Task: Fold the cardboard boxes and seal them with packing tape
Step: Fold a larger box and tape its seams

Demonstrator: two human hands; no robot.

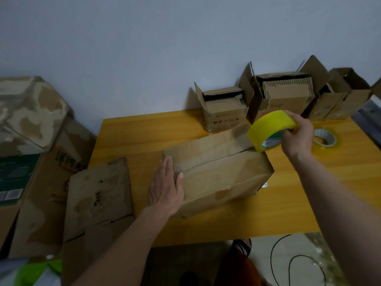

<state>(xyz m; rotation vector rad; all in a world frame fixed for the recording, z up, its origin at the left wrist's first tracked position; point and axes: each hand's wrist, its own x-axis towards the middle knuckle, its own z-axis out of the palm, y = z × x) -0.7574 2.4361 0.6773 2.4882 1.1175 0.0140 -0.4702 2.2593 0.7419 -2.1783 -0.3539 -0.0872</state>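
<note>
A brown cardboard box (222, 172) lies on the yellow wooden table (284, 199) with its top flaps folded shut. My left hand (166, 186) presses flat against the box's left end, the thumb over the top edge. My right hand (299, 135) grips a yellow roll of packing tape (268, 129) above the box's far right corner, at the end of the flap seam.
Three open boxes (225, 112) (285, 96) (338, 98) stand along the table's back edge by the wall. A second tape roll (324, 137) lies at the right. Flattened cardboard (99, 195) and stacked boxes (31, 124) fill the left. A black cable (288, 263) loops on the floor.
</note>
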